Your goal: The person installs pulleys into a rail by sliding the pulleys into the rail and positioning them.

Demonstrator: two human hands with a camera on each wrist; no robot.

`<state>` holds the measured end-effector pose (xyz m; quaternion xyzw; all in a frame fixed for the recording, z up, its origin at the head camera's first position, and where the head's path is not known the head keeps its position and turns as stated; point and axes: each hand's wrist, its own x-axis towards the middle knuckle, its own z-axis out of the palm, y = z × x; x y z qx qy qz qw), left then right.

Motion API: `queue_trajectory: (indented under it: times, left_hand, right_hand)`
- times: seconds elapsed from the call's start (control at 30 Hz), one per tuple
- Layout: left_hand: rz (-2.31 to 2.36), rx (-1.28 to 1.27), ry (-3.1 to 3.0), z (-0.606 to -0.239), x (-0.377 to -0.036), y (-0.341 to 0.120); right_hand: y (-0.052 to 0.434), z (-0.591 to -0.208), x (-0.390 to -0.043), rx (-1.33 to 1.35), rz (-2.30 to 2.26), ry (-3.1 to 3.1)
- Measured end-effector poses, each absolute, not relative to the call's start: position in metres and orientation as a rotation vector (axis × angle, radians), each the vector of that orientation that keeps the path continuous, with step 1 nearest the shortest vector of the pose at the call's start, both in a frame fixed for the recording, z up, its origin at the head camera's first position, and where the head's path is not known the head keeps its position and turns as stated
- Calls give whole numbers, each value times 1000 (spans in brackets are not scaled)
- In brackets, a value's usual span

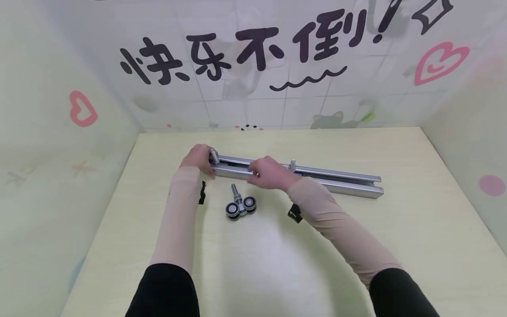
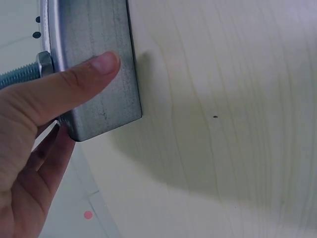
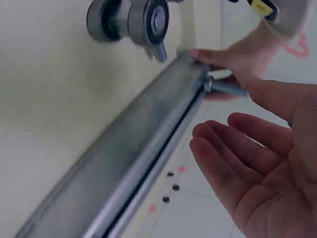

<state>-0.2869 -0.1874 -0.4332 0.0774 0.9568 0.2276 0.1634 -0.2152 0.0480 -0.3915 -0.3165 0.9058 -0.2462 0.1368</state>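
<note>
A long silver metal channel rail (image 1: 352, 188) lies across the table, its slot facing up. At the rail's left end my left hand (image 1: 198, 157) grips it; in the left wrist view the thumb (image 2: 94, 69) presses along the side wall and the other fingers go behind. A threaded bolt (image 2: 22, 75) with a nut sticks out of the slot beside that hand. Another bolt (image 1: 292, 165) stands up near the rail's middle; what lies inside is hidden. My right hand (image 3: 267, 168) hovers over the rail with loosely bent fingers and an empty palm.
A loose roller trolley (image 1: 240, 208) with black-and-silver wheels and a threaded stem lies on the pale wooden table (image 1: 253, 273) in front of the rail. Printed walls (image 1: 245, 110) rise behind and at both sides. Black straps (image 1: 295, 213) hang at the wrists.
</note>
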Motion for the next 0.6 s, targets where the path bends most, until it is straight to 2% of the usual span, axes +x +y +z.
queue_trajectory:
  times: [0.6]
  left_hand:
    - [693,223,2731,-435,-287,-190]
  right_hand:
    - [-17,-435,-205,-731,-428,2678]
